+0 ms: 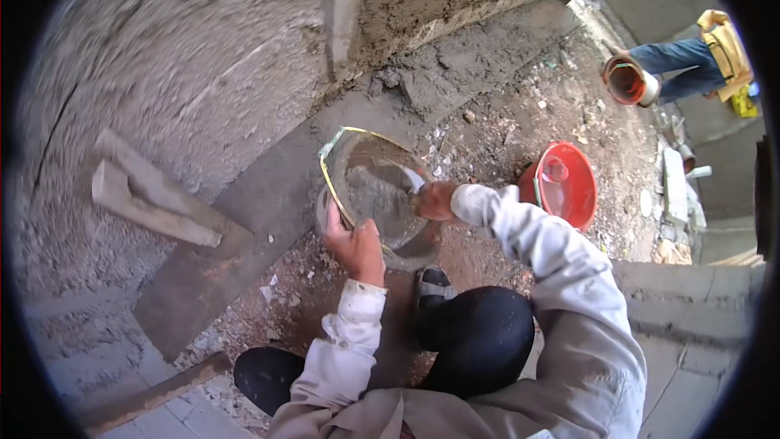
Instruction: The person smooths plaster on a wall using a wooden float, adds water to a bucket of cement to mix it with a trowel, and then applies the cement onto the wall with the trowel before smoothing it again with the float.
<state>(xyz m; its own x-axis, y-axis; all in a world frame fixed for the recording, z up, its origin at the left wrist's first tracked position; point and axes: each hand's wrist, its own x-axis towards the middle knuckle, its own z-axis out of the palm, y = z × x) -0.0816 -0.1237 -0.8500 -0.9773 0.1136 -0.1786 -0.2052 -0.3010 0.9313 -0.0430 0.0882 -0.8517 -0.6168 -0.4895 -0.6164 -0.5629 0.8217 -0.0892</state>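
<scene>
A round bucket [410, 248] with grey, wet-looking mortar inside is tilted in front of my knees. A yellowish wire handle [370, 132] with a pale wrapping arches over its far side. My left hand [355, 245] is closed on the bucket's left rim, thumb up. At the right side of the opening, my right hand [436, 201] is wrapped round something pale that points into the bucket; its far end is hard to make out.
A red bucket [581, 187] stands to the right. A wooden float [150, 203] lies at left on a board [191, 297]. Mortar [455, 73] is heaped along the wall. Far right, a person [691, 61] stands beside another bucket [626, 81]. Rubble covers the ground.
</scene>
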